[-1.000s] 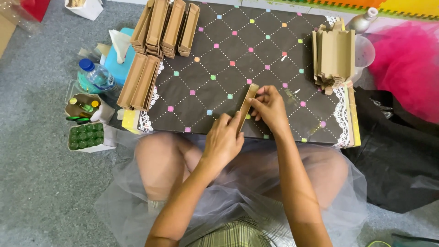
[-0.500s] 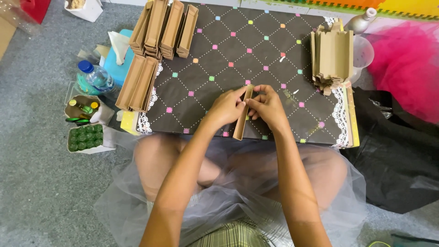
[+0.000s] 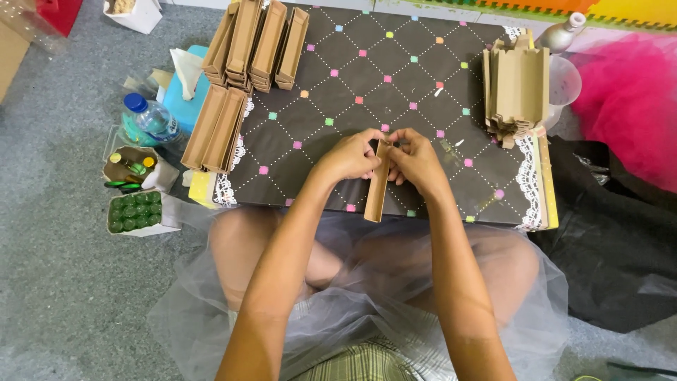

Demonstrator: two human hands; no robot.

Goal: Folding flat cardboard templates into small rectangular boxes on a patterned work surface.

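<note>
My left hand and my right hand both grip the far end of a long narrow brown cardboard box. The box points toward me over the near edge of a low table covered in a dark cloth with coloured squares. Finished open brown boxes are stacked at the table's far left, and two more lie at its left edge. A pile of flat unfolded cardboard pieces sits at the far right.
On the grey floor to the left stand a water bottle with a blue cap, a blue tissue box, a small carton of green bottles and another holding small bottles. Pink tulle and dark fabric lie right.
My hands moved from the table's near right toward its middle. The cardboard piece now hangs straight toward me, its sides folded up into a long box shape.
</note>
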